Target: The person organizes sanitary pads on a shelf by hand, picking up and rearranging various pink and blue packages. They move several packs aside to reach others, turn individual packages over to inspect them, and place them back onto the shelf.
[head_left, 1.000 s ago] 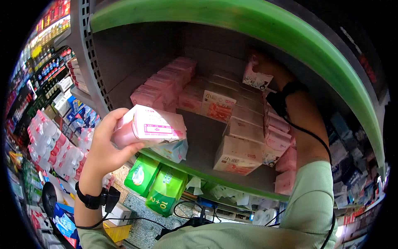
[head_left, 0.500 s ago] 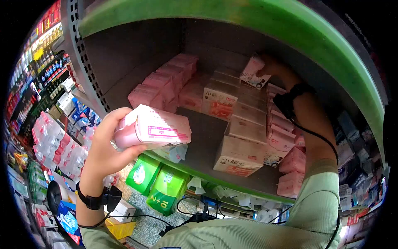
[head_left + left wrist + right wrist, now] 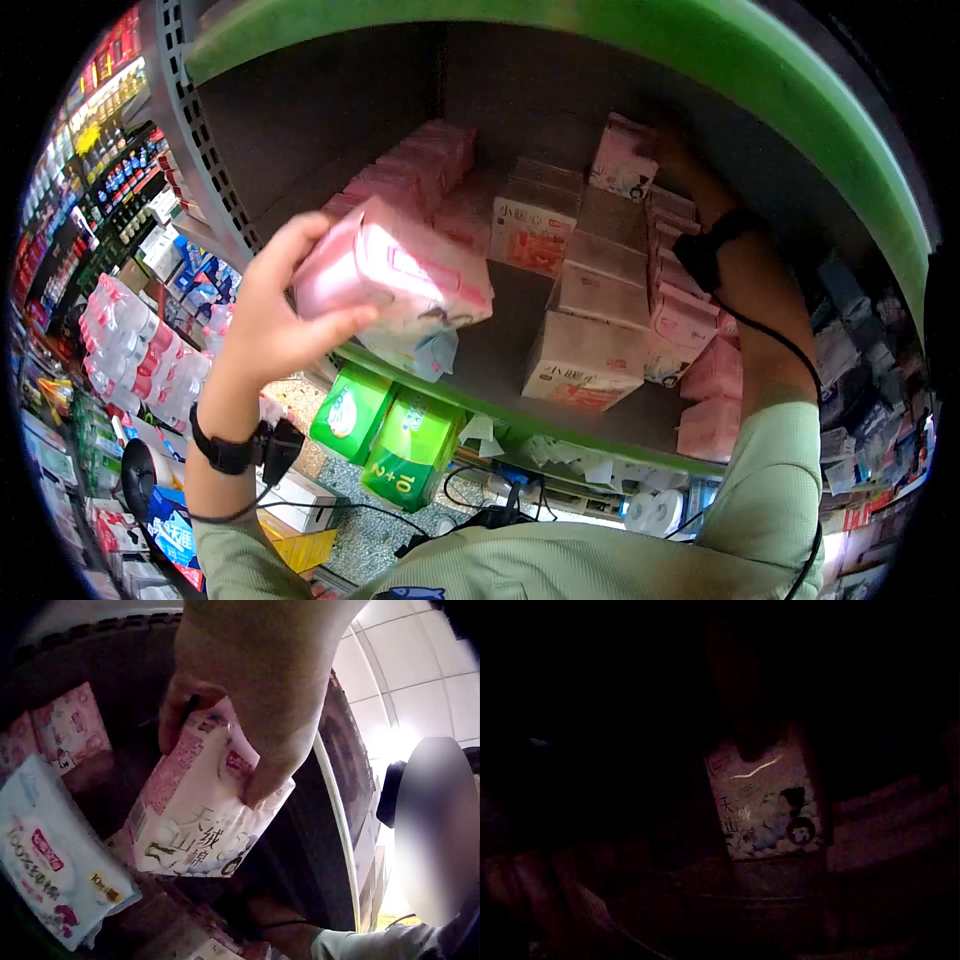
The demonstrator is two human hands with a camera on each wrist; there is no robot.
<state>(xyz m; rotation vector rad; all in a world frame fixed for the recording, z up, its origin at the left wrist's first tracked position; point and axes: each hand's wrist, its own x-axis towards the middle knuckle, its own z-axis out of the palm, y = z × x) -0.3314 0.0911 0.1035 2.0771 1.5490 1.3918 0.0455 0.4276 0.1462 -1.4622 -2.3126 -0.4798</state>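
Observation:
My left hand grips a pink-and-white pack of sanitary pads by one end, thumb on the printed face and fingers across the other side. It is held tilted in front of the shelf. Beneath it lies a light blue pack, at the shelf's front. Deep in the shelf, my right hand holds a similar pink pack above the right-hand rows. Shadow hides most of that hand; in the right wrist view a finger overlaps the pack's upper edge.
Cream boxes stand in rows mid-shelf, between pink packs on the left and right. A green shelf lip arches overhead. Green packs sit below the front edge. Bottled water is stacked at left.
My left hand has tipped its pack, so the outer end points more downward to the right. My right hand has shifted slightly right, and its pack has turned more upright.

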